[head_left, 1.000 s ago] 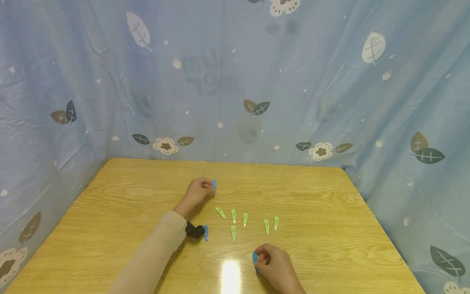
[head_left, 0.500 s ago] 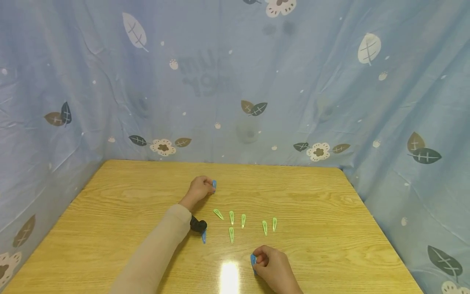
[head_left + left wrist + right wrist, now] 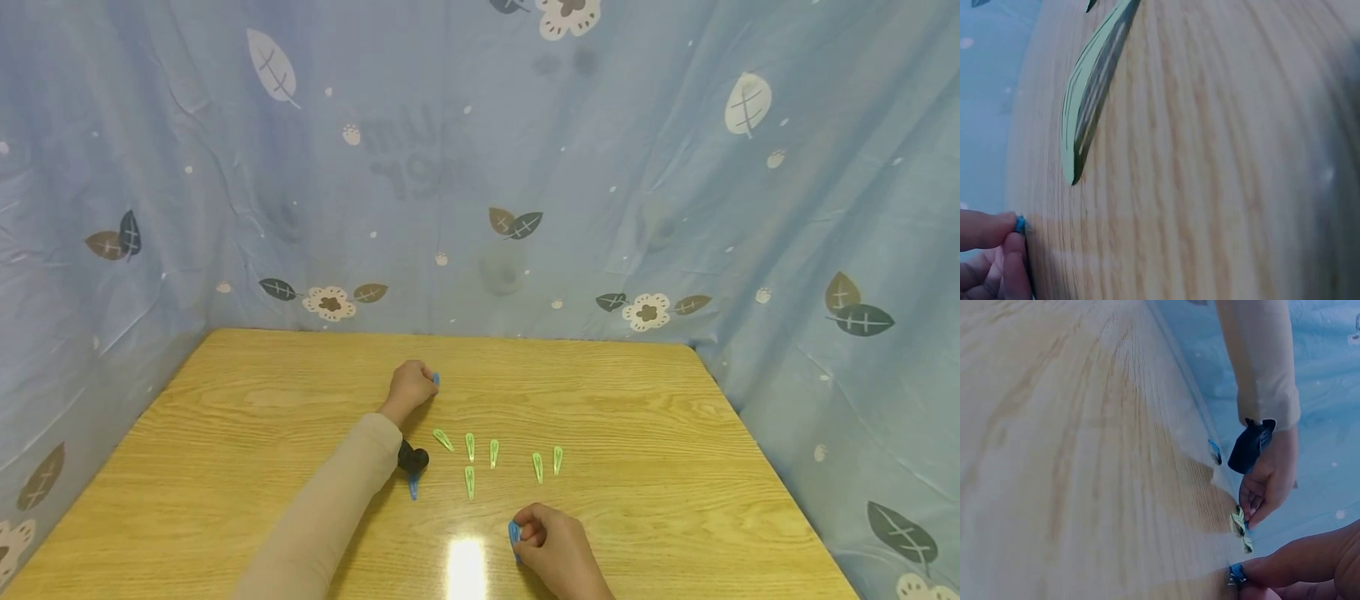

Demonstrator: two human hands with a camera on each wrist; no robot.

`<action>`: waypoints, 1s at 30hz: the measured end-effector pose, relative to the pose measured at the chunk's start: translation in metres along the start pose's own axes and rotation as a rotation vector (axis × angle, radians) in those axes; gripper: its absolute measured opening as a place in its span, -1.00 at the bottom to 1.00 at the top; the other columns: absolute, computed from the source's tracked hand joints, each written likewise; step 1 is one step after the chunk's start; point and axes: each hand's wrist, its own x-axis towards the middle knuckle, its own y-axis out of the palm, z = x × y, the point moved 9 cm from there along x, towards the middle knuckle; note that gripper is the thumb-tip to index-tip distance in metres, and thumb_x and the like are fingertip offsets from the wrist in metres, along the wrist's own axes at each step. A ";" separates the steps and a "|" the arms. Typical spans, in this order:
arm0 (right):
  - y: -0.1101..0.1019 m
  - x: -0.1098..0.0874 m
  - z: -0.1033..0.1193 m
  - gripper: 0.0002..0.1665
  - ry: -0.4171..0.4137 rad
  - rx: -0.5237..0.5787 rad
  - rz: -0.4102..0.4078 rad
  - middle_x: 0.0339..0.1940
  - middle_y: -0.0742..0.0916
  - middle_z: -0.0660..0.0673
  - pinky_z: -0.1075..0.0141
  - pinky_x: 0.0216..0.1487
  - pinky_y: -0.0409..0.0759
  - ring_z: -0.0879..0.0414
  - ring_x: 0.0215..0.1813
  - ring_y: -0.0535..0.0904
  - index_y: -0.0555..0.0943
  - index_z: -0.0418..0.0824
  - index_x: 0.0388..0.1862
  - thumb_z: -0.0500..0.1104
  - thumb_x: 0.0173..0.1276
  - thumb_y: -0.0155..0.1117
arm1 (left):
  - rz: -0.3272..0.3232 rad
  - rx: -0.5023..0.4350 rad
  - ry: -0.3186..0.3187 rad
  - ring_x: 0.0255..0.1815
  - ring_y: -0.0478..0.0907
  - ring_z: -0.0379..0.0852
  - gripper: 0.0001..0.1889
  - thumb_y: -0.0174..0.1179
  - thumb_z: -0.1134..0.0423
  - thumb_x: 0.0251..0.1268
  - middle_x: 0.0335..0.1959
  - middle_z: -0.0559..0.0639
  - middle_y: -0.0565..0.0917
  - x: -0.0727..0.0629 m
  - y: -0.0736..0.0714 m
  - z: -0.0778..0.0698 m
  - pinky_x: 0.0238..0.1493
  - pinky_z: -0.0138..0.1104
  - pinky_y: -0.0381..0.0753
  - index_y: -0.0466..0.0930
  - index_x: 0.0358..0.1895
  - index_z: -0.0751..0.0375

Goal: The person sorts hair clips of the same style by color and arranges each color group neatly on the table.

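At the far middle of the table, my left hand (image 3: pixel 411 386) pinches a blue snap hair clip (image 3: pixel 436 379), mostly hidden by the fingers. The left wrist view shows this blue clip (image 3: pixel 1020 224) between thumb and finger. Nearer the front, my right hand (image 3: pixel 557 543) grips another blue hair clip (image 3: pixel 514 537) standing out past its fingertips. That clip (image 3: pixel 1235 572) is at the bottom of the right wrist view. Between the hands lie several light green hair clips (image 3: pixel 470 482). A third blue clip (image 3: pixel 413 487) lies under the left forearm's black wrist camera, partly covered.
The wooden table (image 3: pixel 660 433) has a bright light reflection (image 3: pixel 467 567) near its front. A blue patterned curtain (image 3: pixel 480 167) surrounds its back and sides. My left sleeve (image 3: pixel 322 508) crosses the table's left half, with the black wrist camera (image 3: pixel 412 458) jutting out beside it.
My left hand has turned, so less of its blue clip shows, and the wrist camera covers more of the third blue clip. The right hand keeps its grip. The head view has shifted slightly.
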 end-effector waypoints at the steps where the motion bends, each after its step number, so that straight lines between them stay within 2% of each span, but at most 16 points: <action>1: 0.000 0.000 0.000 -0.76 -0.001 0.002 0.002 -0.45 0.57 -0.01 0.52 -0.35 0.52 0.33 -0.45 0.44 0.60 -0.38 -0.20 -0.37 0.12 0.34 | -0.001 0.006 -0.009 -0.32 0.47 -0.03 -0.91 0.23 0.43 0.16 -0.34 0.12 0.55 0.000 0.000 0.000 -0.28 -0.29 0.52 0.52 -0.34 0.36; 6: 0.002 0.000 0.001 -0.76 0.001 0.009 0.009 -0.45 0.57 -0.01 0.52 -0.35 0.52 0.32 -0.45 0.44 0.60 -0.39 -0.19 -0.37 0.13 0.33 | -0.007 0.016 -0.027 -0.36 0.46 -0.05 -0.91 0.22 0.43 0.15 -0.39 0.09 0.52 -0.002 -0.001 0.000 -0.29 -0.30 0.53 0.50 -0.33 0.37; 13: 0.001 0.001 -0.001 -0.76 0.007 -0.002 0.005 -0.45 0.56 0.00 0.53 -0.36 0.51 0.32 -0.45 0.43 0.60 -0.38 -0.19 -0.37 0.13 0.32 | 0.000 -0.004 0.014 -0.28 0.52 0.00 -0.86 0.26 0.38 0.15 -0.28 0.16 0.59 0.000 -0.003 0.003 -0.25 -0.26 0.56 0.54 -0.28 0.37; 17: -0.001 0.001 -0.001 -0.76 0.001 -0.005 0.002 -0.46 0.57 0.00 0.53 -0.36 0.51 0.33 -0.46 0.43 0.60 -0.38 -0.19 -0.36 0.13 0.32 | 0.013 0.003 0.079 -0.18 0.57 0.06 -0.84 0.25 0.32 0.19 -0.17 0.18 0.64 0.002 -0.005 0.002 -0.20 -0.20 0.58 0.58 -0.20 0.33; 23: -0.001 0.001 -0.003 -0.76 0.001 -0.007 0.009 -0.45 0.56 0.00 0.53 -0.36 0.51 0.32 -0.45 0.44 0.60 -0.37 -0.19 -0.36 0.13 0.33 | 0.066 0.016 0.208 -0.16 0.56 0.00 -0.75 0.24 0.26 0.24 -0.16 0.10 0.67 0.005 -0.006 0.002 -0.14 -0.16 0.56 0.65 -0.04 0.24; 26: 0.000 0.001 -0.004 -0.76 0.011 0.002 0.012 -0.45 0.56 0.00 0.52 -0.36 0.50 0.31 -0.45 0.43 0.60 -0.36 -0.19 -0.35 0.13 0.34 | 0.090 0.024 0.236 -0.13 0.55 -0.01 -0.73 0.25 0.24 0.24 -0.09 0.09 0.66 0.006 -0.004 0.004 -0.10 -0.13 0.56 0.66 0.00 0.19; 30: 0.001 0.001 -0.004 -0.76 0.013 0.010 0.012 -0.45 0.56 0.00 0.51 -0.37 0.51 0.30 -0.45 0.43 0.59 -0.36 -0.19 -0.35 0.12 0.35 | 0.101 0.051 0.229 -0.05 0.55 0.02 -0.73 0.26 0.21 0.24 0.04 0.08 0.63 0.007 -0.002 0.008 -0.04 -0.10 0.55 0.68 0.00 0.12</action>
